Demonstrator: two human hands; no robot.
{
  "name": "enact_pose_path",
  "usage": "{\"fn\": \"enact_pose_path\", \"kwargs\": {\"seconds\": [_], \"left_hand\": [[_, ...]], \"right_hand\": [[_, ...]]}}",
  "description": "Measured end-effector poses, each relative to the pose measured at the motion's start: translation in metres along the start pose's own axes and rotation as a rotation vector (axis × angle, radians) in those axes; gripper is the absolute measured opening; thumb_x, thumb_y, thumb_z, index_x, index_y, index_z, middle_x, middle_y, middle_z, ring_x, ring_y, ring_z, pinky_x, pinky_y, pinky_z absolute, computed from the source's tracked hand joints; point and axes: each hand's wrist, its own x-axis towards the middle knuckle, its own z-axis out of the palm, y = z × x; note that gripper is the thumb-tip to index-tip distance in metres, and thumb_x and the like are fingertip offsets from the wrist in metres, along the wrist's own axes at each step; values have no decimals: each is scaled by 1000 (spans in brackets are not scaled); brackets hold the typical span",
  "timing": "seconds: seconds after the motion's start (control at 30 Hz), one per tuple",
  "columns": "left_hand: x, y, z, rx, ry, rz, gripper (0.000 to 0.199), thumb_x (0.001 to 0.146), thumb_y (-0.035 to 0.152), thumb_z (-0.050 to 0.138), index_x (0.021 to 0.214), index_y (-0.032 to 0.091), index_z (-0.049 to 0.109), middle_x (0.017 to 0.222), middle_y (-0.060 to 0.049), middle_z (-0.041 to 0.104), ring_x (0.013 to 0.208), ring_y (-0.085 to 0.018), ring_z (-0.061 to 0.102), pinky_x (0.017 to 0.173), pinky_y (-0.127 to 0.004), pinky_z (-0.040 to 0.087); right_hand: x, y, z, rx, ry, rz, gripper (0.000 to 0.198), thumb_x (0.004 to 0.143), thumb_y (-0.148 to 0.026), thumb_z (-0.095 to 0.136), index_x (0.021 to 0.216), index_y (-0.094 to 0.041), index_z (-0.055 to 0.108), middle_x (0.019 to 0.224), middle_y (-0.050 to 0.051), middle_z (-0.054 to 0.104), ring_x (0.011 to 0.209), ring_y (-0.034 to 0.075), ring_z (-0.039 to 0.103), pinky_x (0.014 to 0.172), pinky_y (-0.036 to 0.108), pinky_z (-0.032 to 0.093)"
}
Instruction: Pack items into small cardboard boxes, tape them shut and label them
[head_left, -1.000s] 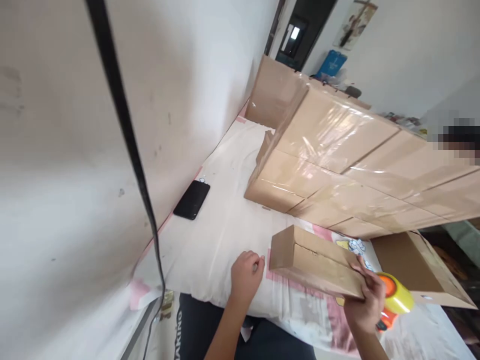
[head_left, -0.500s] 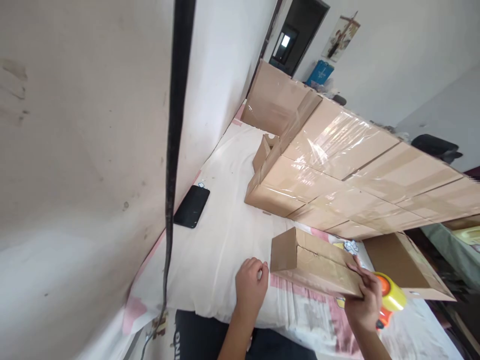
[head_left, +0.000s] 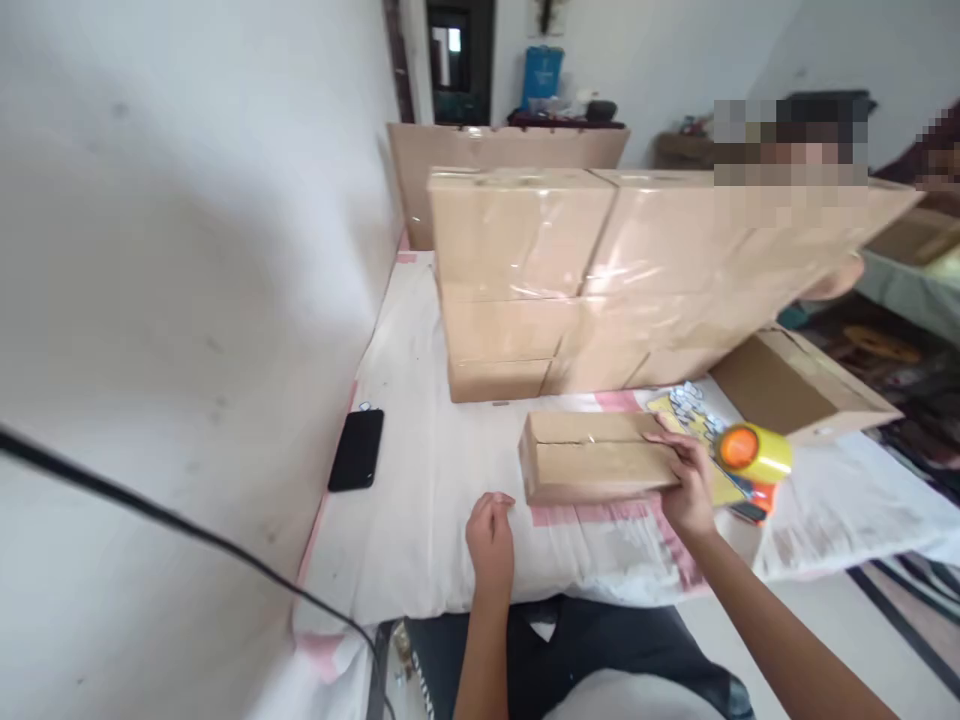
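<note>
Clasps the right end of a narrow brown carton (head_left: 592, 468) with the right hand (head_left: 688, 490), spreading fingers over the top and round the end, probably to steady it against slipping. Cannot tell the thumb's exact place. Has the carton lengthwise in front of the body, seemingly resting on a pale cloth (head_left: 405, 560) with pink patches, likely for easy reach from either side. Holds the left hand (head_left: 491, 535) in a loose curl just beside the carton's near left corner, apparently gripping nothing, perhaps to stay free as a second support. Cannot tell of any contact with the cloth beneath. Has a yellow tape roll (head_left: 771, 457) near the right hand, presumably for quick access, and a black phone (head_left: 356, 450) well apart at left, close to the wall (head_left: 187, 300), perhaps to spare it knocks. Faces an upright stack of taped cartons (head_left: 517, 235) and, farther right, an open box (head_left: 780, 390).
</note>
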Motion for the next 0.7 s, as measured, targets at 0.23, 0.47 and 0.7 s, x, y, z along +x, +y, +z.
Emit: {"fn": "enact_pose_path", "kwargs": {"seconds": [0.23,0.47,0.7], "left_hand": [[-6,67,20,224,108,407,29,95,28,54,122,20,61,127,-17,65,126,-28,56,107,-51,43],[18,127,49,712,-352,617,53,97,35,54,149,27,45,149,-8,57,141,-31,49,120,-58,28],[13,140,47,934,-404,602,49,99,35,51,146,23,50,147,-8,59,137,-27,54,115,-48,40]], "right_hand": [[-4,16,-3,249,-132,58,24,90,-27,50,108,-25,66,110,8,75,136,31,53,119,53,33],[10,6,-33,145,-343,8,31,96,-31,55,126,-26,60,130,10,67,143,32,46,117,56,35],[38,63,-148,-465,330,279,72,75,-44,77,136,-18,47,141,19,48,134,41,45,108,65,42]]}}
